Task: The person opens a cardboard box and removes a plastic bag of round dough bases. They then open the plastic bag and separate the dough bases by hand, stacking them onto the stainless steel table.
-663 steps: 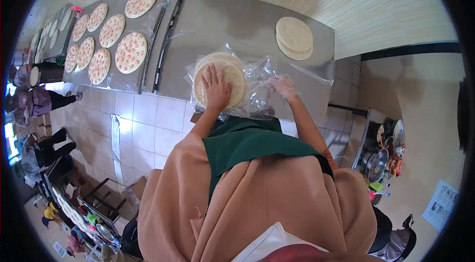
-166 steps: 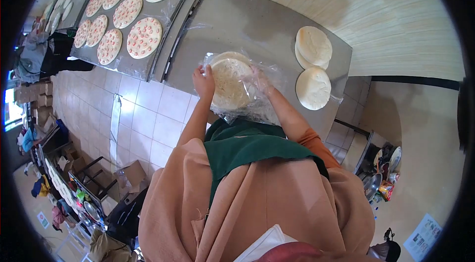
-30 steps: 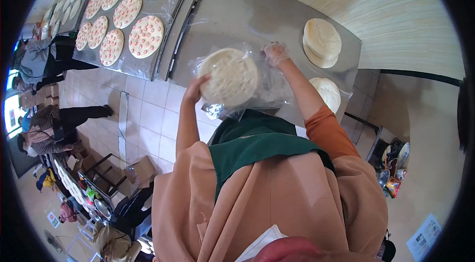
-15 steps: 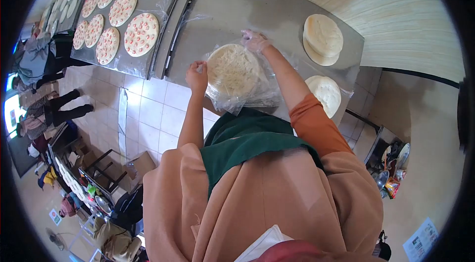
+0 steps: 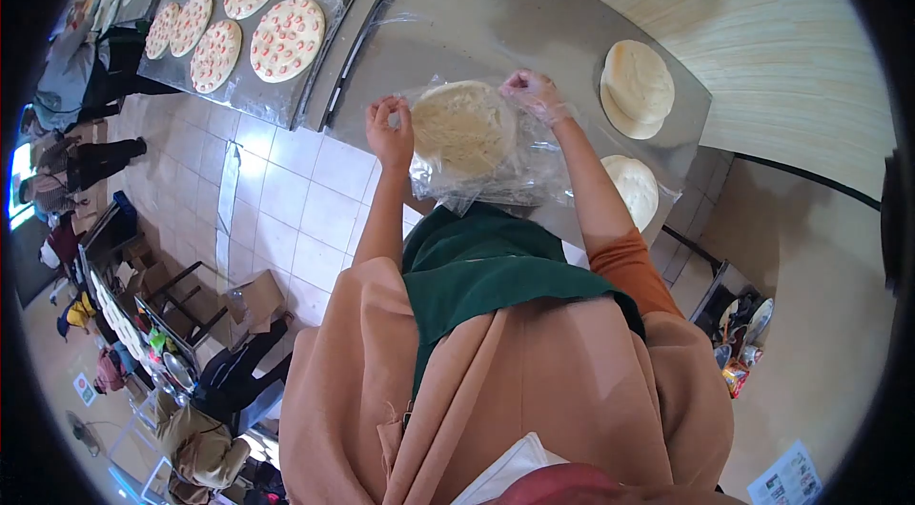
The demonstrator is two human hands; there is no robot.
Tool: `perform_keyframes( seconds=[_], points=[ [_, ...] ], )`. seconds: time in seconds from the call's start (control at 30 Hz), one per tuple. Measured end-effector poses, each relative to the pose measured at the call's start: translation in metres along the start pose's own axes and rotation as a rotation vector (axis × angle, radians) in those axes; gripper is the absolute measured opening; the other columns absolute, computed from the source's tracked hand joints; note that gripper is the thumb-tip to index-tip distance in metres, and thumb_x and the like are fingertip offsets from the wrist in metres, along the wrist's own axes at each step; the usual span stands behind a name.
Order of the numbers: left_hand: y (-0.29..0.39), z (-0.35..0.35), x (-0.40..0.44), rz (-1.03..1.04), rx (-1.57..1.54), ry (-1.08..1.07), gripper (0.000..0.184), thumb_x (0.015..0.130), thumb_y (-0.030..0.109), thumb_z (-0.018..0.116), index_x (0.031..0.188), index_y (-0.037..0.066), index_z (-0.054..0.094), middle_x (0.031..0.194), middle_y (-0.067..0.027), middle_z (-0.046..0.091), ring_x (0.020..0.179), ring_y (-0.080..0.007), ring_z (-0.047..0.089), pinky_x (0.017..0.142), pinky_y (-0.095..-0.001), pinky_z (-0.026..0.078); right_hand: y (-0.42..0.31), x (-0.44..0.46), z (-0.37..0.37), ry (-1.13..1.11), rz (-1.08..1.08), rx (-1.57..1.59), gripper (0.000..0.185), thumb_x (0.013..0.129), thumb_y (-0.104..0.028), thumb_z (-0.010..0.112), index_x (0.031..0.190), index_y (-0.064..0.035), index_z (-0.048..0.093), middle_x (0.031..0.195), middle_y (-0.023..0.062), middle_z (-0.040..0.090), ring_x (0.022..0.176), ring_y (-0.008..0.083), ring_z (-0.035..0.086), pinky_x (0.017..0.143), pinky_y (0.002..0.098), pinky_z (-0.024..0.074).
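A round pale flatbread base (image 5: 461, 131) lies at the front edge of the metal table, with a clear plastic bag (image 5: 519, 171) around it, bunched on the near and right sides. My bare left hand (image 5: 389, 131) is at the base's left edge, its fingers pinched together on the bag's thin film. On the far right side of the base, my right hand (image 5: 537, 97) wears a clear plastic glove. Its fingers are closed on the film, beside the bread rather than on it.
Two stacked bases (image 5: 638, 89) and a single base (image 5: 631, 191) lie to the right. Several topped rounds (image 5: 287, 40) cover the adjoining table at left. People (image 5: 95, 162) and a cardboard box (image 5: 255, 303) are on the left side. A pale wall (image 5: 782, 57) borders the table.
My right hand has moved right and its fingers have drawn closed. My left hand has risen slightly along the base's edge. The whole view has shifted a little.
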State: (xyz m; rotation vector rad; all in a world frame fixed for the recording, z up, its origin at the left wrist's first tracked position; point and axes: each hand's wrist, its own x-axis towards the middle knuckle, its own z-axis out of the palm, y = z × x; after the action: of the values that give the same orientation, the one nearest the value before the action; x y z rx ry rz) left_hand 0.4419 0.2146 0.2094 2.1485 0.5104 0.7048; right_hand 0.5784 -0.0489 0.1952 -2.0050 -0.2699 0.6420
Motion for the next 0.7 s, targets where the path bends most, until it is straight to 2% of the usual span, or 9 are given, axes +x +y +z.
perform_keyframes(
  seconds=[0.1,0.23,0.27,0.33,0.43,0.47,0.53,0.63,0.7],
  points=[
    [0.016,-0.007,0.007,-0.118,-0.164,-0.169,0.019,0.085,0.017,0.071,0.098,0.004,0.070,0.091,-0.0111,0.066,0.073,-0.0196,0.063,0.068,-0.0298,0.051,-0.004,-0.007,-0.002,-0.042,-0.064,0.042,0.022,0.077,-0.028,0.073,0.084,-0.0082,0.066,0.081,0.0034,0.068,0.078,0.0130,0.062,0.074,0.0306,0.0502],
    [0.017,-0.017,0.027,-0.078,-0.044,-0.364,0.016,0.083,0.014,0.071,0.097,0.004,0.070,0.084,-0.0109,0.068,0.072,-0.0177,0.066,0.065,-0.0281,0.051,-0.017,-0.014,-0.009,-0.017,-0.053,-0.046,0.022,0.076,-0.028,0.072,0.081,-0.0080,0.065,0.078,0.0049,0.066,0.074,0.0152,0.060,0.072,0.0313,0.0499],
    [0.017,-0.018,0.028,-0.037,-0.031,-0.352,0.010,0.085,0.010,0.069,0.093,0.004,0.071,0.079,-0.0100,0.068,0.070,-0.0218,0.068,0.065,-0.0340,0.052,-0.022,-0.015,-0.008,0.013,0.002,-0.107,0.022,0.076,-0.029,0.071,0.080,-0.0081,0.065,0.079,0.0063,0.067,0.074,0.0173,0.061,0.072,0.0322,0.0500],
    [0.013,-0.017,0.027,0.027,0.081,-0.361,0.013,0.085,0.012,0.067,0.096,0.004,0.069,0.085,-0.0124,0.067,0.076,-0.0271,0.067,0.070,-0.0377,0.052,-0.032,-0.020,-0.004,0.071,0.120,-0.226,0.023,0.075,-0.031,0.068,0.080,-0.0084,0.065,0.080,0.0092,0.067,0.075,0.0216,0.062,0.072,0.0342,0.0501],
    [0.021,-0.016,0.003,0.067,0.160,-0.177,0.022,0.086,0.017,0.065,0.104,0.004,0.064,0.096,-0.0169,0.063,0.086,-0.0346,0.063,0.077,-0.0424,0.051,-0.009,-0.015,0.008,0.212,0.066,-0.272,0.021,0.075,-0.029,0.068,0.075,-0.0076,0.065,0.069,0.0058,0.064,0.066,0.0111,0.061,0.066,0.0283,0.0497],
    [0.026,-0.020,-0.009,0.070,0.172,-0.081,0.026,0.087,0.020,0.065,0.107,0.004,0.062,0.100,-0.0185,0.062,0.090,-0.0370,0.061,0.079,-0.0439,0.050,0.001,-0.015,0.010,0.225,0.114,-0.274,0.020,0.075,-0.028,0.067,0.075,-0.0079,0.065,0.068,0.0057,0.064,0.065,0.0122,0.062,0.066,0.0289,0.0501],
    [0.000,-0.030,-0.045,0.070,0.392,-0.310,0.038,0.085,0.027,0.066,0.114,0.004,0.056,0.107,-0.0216,0.056,0.098,-0.0388,0.058,0.082,-0.0438,0.049,0.019,-0.015,0.009,0.252,0.199,-0.279,0.018,0.075,-0.026,0.066,0.076,-0.0085,0.065,0.066,0.0056,0.065,0.062,0.0144,0.064,0.065,0.0302,0.0509],
    [-0.011,-0.044,-0.086,-0.189,0.272,-0.475,0.023,0.084,0.022,0.068,0.096,0.004,0.064,0.090,-0.0160,0.065,0.082,-0.0341,0.063,0.074,-0.0442,0.049,0.035,-0.029,0.004,0.225,0.310,-0.220,0.026,0.074,-0.033,0.062,0.085,-0.0099,0.067,0.087,0.0151,0.069,0.086,0.0314,0.065,0.080,0.0404,0.0503],
    [-0.011,-0.049,-0.094,-0.235,0.172,-0.454,0.017,0.086,0.021,0.066,0.090,0.004,0.066,0.084,-0.0138,0.067,0.076,-0.0324,0.063,0.071,-0.0432,0.049,0.038,-0.034,0.002,0.224,0.323,-0.258,0.029,0.075,-0.034,0.062,0.089,-0.0092,0.067,0.089,0.0160,0.069,0.089,0.0317,0.066,0.082,0.0410,0.0503]
  ],
)
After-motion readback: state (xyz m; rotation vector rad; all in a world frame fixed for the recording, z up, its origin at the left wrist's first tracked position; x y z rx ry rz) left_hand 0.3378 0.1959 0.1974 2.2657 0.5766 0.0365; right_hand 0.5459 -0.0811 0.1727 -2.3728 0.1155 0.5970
